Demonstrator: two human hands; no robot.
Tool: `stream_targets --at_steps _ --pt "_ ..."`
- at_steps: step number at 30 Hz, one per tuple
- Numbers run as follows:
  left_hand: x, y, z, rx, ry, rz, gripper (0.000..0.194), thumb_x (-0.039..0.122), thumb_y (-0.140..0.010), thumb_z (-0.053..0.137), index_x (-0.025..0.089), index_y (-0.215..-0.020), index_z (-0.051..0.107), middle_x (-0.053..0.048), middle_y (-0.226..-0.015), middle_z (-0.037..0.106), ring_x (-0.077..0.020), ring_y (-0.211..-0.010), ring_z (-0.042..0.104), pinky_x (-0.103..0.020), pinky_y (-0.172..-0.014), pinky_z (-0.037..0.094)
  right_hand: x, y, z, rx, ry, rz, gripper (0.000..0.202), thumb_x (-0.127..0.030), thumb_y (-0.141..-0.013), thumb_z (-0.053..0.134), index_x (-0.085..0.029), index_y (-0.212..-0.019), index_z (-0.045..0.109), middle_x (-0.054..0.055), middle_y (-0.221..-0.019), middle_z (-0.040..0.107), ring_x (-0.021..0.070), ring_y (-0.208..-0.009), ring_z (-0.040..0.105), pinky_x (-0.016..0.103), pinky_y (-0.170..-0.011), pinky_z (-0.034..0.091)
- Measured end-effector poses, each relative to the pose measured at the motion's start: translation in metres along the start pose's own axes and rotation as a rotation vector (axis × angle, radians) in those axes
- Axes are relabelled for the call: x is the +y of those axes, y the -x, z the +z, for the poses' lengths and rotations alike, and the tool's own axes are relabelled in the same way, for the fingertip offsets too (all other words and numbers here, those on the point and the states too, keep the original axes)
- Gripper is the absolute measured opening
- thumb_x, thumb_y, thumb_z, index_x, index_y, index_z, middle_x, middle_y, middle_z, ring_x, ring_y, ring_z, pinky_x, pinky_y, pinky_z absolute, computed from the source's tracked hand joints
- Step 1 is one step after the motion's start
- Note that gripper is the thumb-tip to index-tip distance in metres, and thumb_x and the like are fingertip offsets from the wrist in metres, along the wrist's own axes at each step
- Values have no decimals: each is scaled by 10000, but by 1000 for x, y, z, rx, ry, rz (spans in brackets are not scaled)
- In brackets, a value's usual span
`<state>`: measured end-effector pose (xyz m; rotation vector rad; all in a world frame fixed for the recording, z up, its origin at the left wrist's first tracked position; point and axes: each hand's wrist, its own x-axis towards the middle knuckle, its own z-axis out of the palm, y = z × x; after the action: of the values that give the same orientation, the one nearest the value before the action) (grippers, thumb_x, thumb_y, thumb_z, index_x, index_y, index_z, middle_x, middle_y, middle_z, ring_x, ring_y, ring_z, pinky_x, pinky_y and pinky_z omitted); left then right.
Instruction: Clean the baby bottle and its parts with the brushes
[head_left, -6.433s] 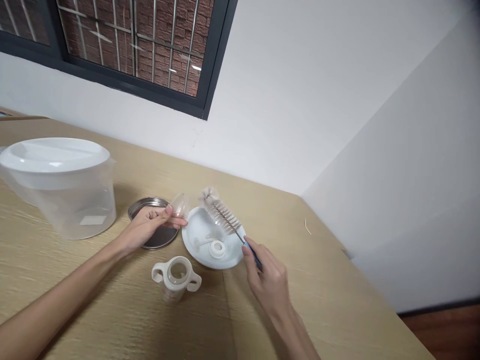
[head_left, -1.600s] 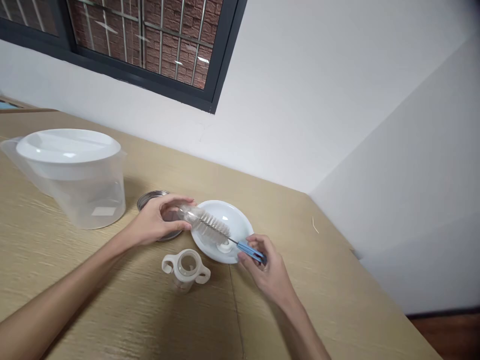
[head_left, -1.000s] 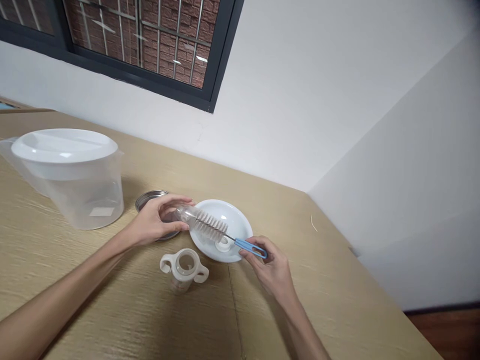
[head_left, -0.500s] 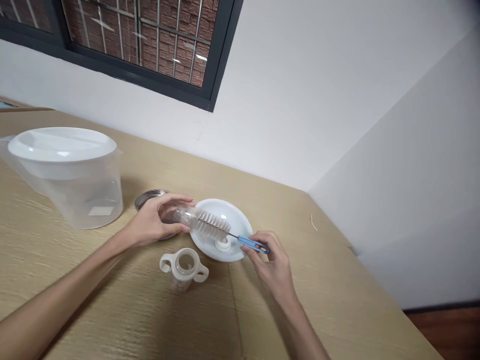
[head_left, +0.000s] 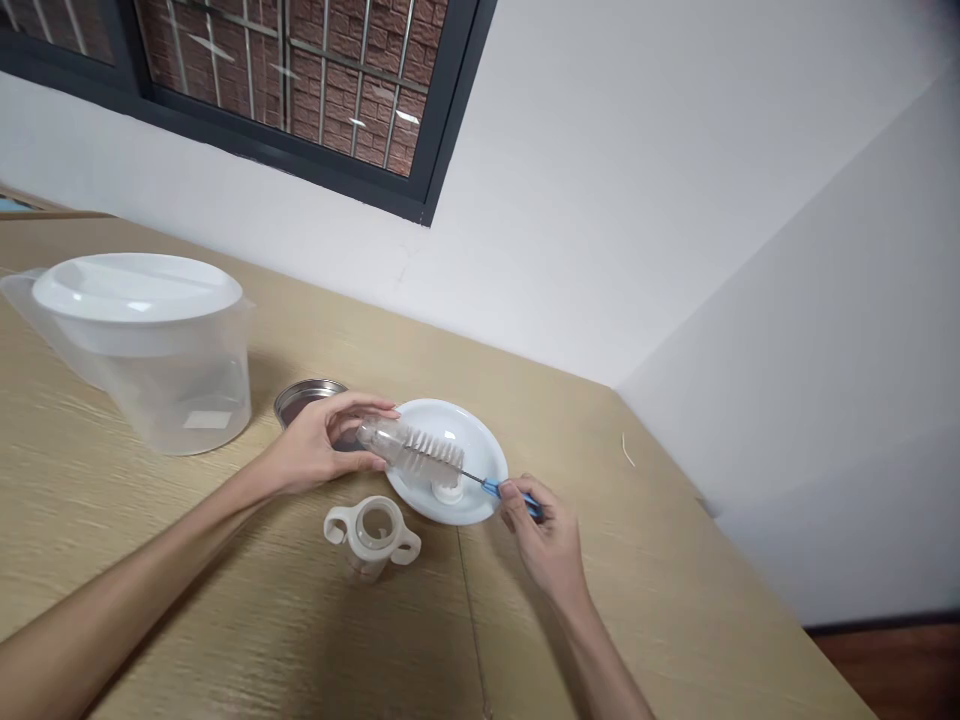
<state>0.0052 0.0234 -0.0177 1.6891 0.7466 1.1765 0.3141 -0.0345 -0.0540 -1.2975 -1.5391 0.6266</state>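
Observation:
A bottle brush (head_left: 435, 458) with white bristles, a wire stem and a blue handle (head_left: 532, 503) spans both of my hands above a white dish. My left hand (head_left: 326, 435) curls its thumb and fingers round the brush's tip end. A clear, shiny part (head_left: 382, 437) shows there; whether it is a sleeve or part of the brush I cannot tell. My right hand (head_left: 549, 535) grips the blue handle, thumb on top, hiding much of it. Just below the brush stands a two-handled baby bottle (head_left: 373, 540), upright, its mouth uncovered.
The white dish (head_left: 487, 445) holds a small white ring-like piece (head_left: 448, 493). Behind my left hand lies a round metal tray (head_left: 292, 395), partly covered. A lidded translucent pitcher (head_left: 172, 370) stands at left. A thin pale strip (head_left: 627, 450) lies far right, near the wall.
My right thumb has shifted forward along the blue handle and covers more of it. My left hand stays at the brush's tip. The view has moved slightly.

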Motion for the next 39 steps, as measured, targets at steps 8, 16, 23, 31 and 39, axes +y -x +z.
stream_targets --at_steps 8,16,23,31,39 --pt "-2 -3 -5 97 -50 -63 615 307 -667 877 168 -1204 611 -132 -1196 710 -276 -1097 676 -467 -1001 524 -1 -3 -4 0 -194 -60 405 -379 -856 708 -247 -1179 501 18 -913 617 152 -790 611 247 -657 515" --pt "-1 -4 -6 157 -40 -110 608 339 -659 867 151 -1181 619 -151 -1185 714 -280 -1044 697 -480 -963 547 -5 -7 -11 110 -272 2 340 -431 -817 742 -197 -1036 628 41 -775 697 157 -636 635 309 -647 557" --pt "-1 -3 -3 121 -41 -62 552 306 -628 877 165 -1111 651 -145 -1216 697 -292 -1130 658 -497 -1027 493 -16 -3 -10 -12 -309 160 379 -533 -827 700 -190 -699 602 -8 -531 608 110 -403 502 244 -423 439" --pt "0 -3 -8 145 -14 -38 526 314 -639 891 182 -1100 676 -129 -1220 698 -291 -1156 638 -464 -1018 503 -8 -5 -7 -129 -357 302 440 -566 -820 691 -165 -662 602 -22 -464 543 82 -350 423 211 -356 375" --pt "-4 -4 -13 198 -64 -112 551 401 -625 895 176 -1095 719 -115 -1178 725 -287 -1065 679 -449 -990 536 -3 -11 -14 -21 -362 74 433 -460 -783 770 -215 -1091 589 33 -834 702 154 -639 651 318 -656 570"
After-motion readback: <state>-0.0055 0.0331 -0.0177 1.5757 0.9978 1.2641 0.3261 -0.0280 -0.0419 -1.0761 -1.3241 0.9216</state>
